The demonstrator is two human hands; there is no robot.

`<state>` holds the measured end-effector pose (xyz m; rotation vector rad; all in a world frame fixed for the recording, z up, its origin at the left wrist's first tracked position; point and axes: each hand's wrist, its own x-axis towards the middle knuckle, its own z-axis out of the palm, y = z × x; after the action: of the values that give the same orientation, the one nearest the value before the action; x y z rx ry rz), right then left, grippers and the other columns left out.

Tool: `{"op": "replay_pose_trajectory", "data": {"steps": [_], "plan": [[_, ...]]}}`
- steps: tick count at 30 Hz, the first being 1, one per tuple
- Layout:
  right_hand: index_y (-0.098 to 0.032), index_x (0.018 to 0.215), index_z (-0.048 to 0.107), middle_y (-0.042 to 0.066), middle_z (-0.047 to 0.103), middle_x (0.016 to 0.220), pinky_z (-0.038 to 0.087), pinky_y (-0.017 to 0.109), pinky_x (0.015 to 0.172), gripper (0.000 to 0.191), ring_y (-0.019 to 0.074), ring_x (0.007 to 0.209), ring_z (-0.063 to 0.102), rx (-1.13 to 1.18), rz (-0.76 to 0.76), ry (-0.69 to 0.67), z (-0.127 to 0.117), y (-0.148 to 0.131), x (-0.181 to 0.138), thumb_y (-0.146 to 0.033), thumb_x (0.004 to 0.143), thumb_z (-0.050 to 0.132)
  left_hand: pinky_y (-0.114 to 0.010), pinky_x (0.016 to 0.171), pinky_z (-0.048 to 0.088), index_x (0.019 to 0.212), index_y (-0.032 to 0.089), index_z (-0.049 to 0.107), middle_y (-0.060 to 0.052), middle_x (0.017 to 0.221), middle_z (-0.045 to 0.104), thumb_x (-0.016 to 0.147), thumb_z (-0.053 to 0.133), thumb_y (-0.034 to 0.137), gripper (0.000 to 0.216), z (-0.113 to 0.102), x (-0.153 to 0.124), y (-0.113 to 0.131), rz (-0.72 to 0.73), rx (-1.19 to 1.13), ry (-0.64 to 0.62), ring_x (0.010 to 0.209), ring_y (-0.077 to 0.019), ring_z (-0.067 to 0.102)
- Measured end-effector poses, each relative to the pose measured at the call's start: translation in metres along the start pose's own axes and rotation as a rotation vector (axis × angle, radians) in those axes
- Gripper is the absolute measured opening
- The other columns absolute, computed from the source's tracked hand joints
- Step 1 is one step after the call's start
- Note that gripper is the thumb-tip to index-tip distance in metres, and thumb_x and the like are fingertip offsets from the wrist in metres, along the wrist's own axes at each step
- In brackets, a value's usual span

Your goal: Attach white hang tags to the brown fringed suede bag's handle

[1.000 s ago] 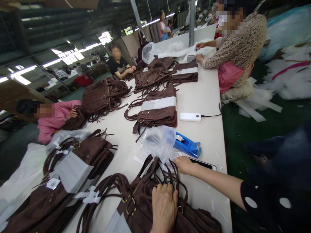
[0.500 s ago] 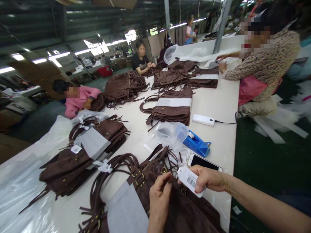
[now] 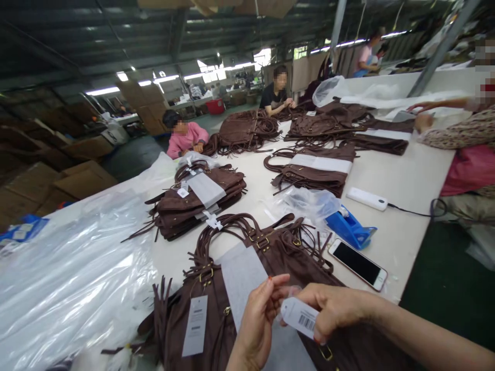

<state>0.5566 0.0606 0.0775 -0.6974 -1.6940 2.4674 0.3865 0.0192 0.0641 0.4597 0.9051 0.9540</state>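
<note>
My right hand (image 3: 332,308) pinches a white barcoded hang tag (image 3: 298,316) between thumb and fingers. Close to the tag's left end is my left hand (image 3: 258,320), palm turned up, its fingers loosely curved and apart. Something small and clear shows between the two hands, too blurred to name. Below both hands lies a dark brown fringed handbag (image 3: 217,309) with brass buckles and a pale paper band (image 3: 243,268) across it. A long white label (image 3: 195,325) lies on the bag's left part. White wrapping (image 3: 213,221) binds the bag's handles.
A phone (image 3: 358,264), a blue tape dispenser (image 3: 350,226) and a white power bank (image 3: 366,198) with a cable lie at the right. More brown bags (image 3: 178,214) are stacked on the table. Clear plastic sheets (image 3: 88,268) cover the left side. Several co-workers are around the table.
The view has swung left, so the table's things appear further right. My left hand has opened from a closed-finger pose and turned palm up. The tag stays in my right hand.
</note>
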Motion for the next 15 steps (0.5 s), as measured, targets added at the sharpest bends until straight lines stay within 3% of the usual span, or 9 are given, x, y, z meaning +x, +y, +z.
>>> {"op": "replay_pose_trajectory", "data": {"steps": [4,7,12,15], "plan": [[-0.013,0.077,0.056,-0.005,0.044,0.064,0.03,0.015,0.05,0.017,0.0061,0.056,0.038,-0.262,0.009,-0.07,0.026,-0.01,0.007,-0.015,0.06,0.052,-0.024,0.054,0.037,0.106,0.011,0.054,-0.015,0.098,0.06,0.075,0.052,0.029,0.036,-0.016,-0.021,-0.001,-0.013,-0.097,-0.042,0.065,-0.0149,0.056],[-0.015,0.075,0.053,-0.007,0.043,0.063,0.028,0.015,0.048,0.016,0.0059,0.054,0.038,-0.496,0.025,-0.066,0.044,-0.014,0.011,-0.013,0.06,0.051,-0.024,0.06,0.039,0.099,0.01,0.056,-0.015,0.094,0.061,0.068,0.059,0.02,0.033,-0.024,-0.033,-0.001,0.021,-0.151,-0.048,0.065,-0.0147,0.058],[-0.018,0.07,0.048,-0.008,0.041,0.059,0.026,0.016,0.047,0.014,0.0061,0.053,0.038,-0.679,0.037,-0.054,0.064,-0.011,0.019,-0.012,0.058,0.053,-0.019,0.055,0.037,0.084,0.008,0.059,-0.01,0.073,0.064,0.061,0.066,0.015,0.025,-0.037,-0.045,-0.001,0.105,-0.099,0.108,0.055,-0.0093,0.055],[-0.019,0.069,0.047,-0.009,0.042,0.06,0.027,0.016,0.05,0.014,0.0065,0.055,0.04,-0.694,0.063,-0.058,0.072,-0.007,0.022,-0.012,0.058,0.052,-0.02,0.057,0.039,0.082,0.008,0.059,-0.01,0.073,0.065,0.061,0.065,0.016,0.023,-0.047,-0.052,0.0,0.122,-0.101,0.168,0.056,-0.0105,0.057]]}}
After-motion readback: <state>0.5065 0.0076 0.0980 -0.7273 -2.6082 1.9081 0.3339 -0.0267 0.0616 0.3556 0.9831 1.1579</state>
